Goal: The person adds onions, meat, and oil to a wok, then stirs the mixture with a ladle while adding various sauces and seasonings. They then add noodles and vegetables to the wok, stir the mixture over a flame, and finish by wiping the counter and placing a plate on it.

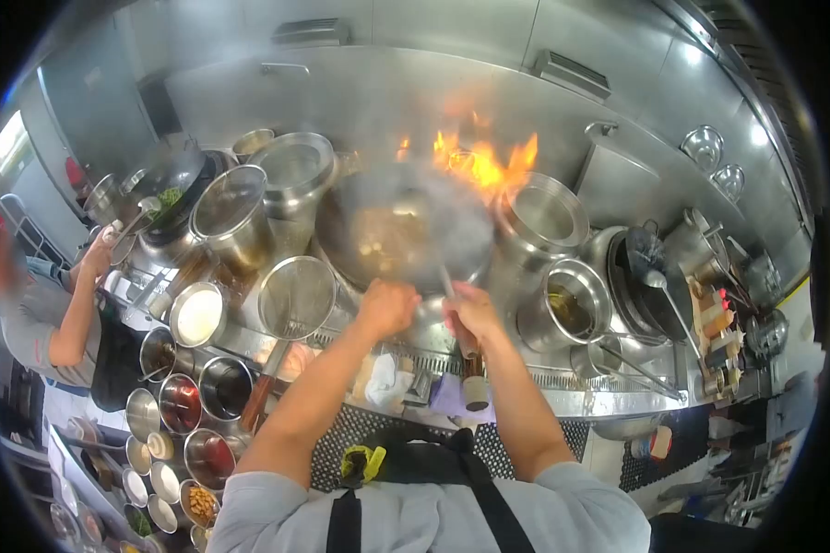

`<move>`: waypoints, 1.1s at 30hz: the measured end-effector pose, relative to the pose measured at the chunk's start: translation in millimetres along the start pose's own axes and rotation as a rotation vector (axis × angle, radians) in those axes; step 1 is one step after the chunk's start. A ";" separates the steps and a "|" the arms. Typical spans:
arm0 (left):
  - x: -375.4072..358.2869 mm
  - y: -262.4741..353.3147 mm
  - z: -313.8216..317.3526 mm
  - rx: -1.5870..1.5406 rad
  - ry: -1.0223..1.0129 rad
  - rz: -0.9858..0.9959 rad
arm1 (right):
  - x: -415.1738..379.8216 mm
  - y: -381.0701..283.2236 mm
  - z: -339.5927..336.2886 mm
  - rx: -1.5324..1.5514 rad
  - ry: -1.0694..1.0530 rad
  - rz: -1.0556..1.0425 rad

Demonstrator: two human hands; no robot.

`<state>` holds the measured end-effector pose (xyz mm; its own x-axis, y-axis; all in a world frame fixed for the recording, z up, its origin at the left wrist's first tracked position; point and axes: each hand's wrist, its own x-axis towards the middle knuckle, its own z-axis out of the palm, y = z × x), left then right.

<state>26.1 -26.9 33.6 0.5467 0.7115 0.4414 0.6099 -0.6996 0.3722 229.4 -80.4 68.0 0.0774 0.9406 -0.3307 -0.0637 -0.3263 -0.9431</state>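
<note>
Grey shirt [415, 516] and black apron straps [505, 516] at 6 o'clock. Right hand [471, 311] closed round a utensil [446, 280], head lost in smoke; probably light, stiff, best held by its wooden handle [468, 344]. Left hand [389, 309] curled into a fist at the wok's near rim, seemingly gripping it; exact hold hidden. Wok [339, 226] just above center, toward 12, food [383, 232] inside; likely heavy, rigid, hot, maybe greasy, so hold the near edge, ideally through cloth. Steel counter [572, 392] in front, sauce bowls [179, 403] at 8, strainer [297, 293] at 9. Another person [51, 323] farther out at 9, flames [484, 168] behind wok at 1, steel wall [387, 97] beyond.
</note>
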 end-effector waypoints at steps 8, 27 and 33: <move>-0.9 -2.1 -5.8 -0.020 0.005 -0.038 | -28.9 -41.1 11.0 0.311 -0.209 0.190; 4.2 9.4 -3.6 -0.020 0.038 -0.045 | 25.8 46.2 -27.3 -1.169 0.502 -0.675; -4.1 0.0 3.0 -0.016 0.008 -0.063 | -38.4 -26.2 25.4 -0.244 0.150 -0.137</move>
<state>25.6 -29.7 29.3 0.5025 0.7539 0.4232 0.6338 -0.6541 0.4128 202.9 -105.6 106.3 0.2159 0.9589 -0.1841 0.1968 -0.2274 -0.9537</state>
